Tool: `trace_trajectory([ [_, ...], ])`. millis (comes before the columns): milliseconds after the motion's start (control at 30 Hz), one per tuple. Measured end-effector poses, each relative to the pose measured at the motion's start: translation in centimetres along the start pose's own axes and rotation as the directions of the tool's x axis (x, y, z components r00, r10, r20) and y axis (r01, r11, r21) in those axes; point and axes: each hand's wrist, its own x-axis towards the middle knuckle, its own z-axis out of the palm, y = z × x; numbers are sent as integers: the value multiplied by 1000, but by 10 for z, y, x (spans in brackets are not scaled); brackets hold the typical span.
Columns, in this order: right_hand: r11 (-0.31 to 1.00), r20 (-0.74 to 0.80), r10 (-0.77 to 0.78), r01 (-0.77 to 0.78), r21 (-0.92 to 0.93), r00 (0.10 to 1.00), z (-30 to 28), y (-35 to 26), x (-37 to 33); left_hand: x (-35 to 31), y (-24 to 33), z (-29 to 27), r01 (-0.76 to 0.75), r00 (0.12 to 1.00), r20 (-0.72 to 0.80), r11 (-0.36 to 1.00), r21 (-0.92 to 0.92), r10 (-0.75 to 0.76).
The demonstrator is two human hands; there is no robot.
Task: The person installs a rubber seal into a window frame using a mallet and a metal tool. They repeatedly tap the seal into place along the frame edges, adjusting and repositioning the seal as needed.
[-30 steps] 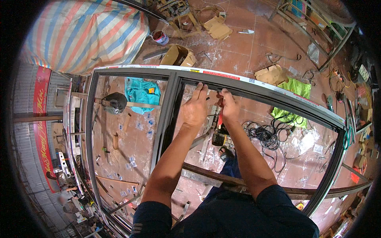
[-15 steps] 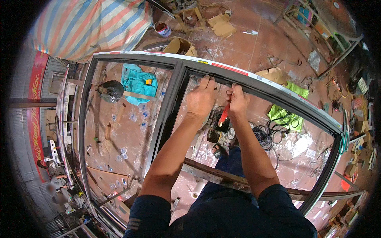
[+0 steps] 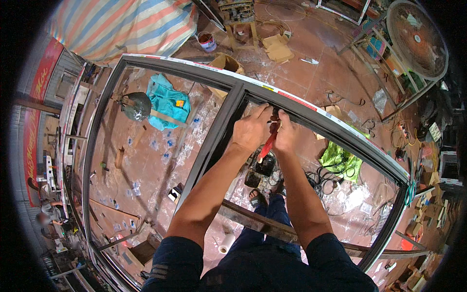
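Dark metal frame (image 3: 214, 141) spans the view above the floor. Left hand (image 3: 250, 131) curled, fingers on the frame's top rail. Right hand (image 3: 287, 134) closed around a red-handled tool (image 3: 267, 145), tip at the same rail.

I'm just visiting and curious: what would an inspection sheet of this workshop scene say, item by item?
Surface: reddish floor, dusty and stained.
Job's things: large dark metal frame lying flat; red-handled tool at its top rail.
Clutter: cardboard pieces, paint bucket, teal cloth, green cloth, white roll.
Grippers: left hand and right hand both on the tool at the rail.
Cables: black tangle on the floor.
Surroundings: striped tarp, standing fan, wooden stool.
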Motion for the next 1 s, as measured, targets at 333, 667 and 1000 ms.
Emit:
trace_trajectory([
  [333,998,49,-17,14,56,999,17,21,10,-13,-14,-8,110,992,-36,979,-173,-118],
  [667,998,-74,30,-26,53,997,30,37,22,-125,26,-5,587,749,126,562,-583,-651],
  [1000,993,-82,115,-115,8,990,34,36,24,-122,18,-9,536,809,99,659,-527,-579],
])
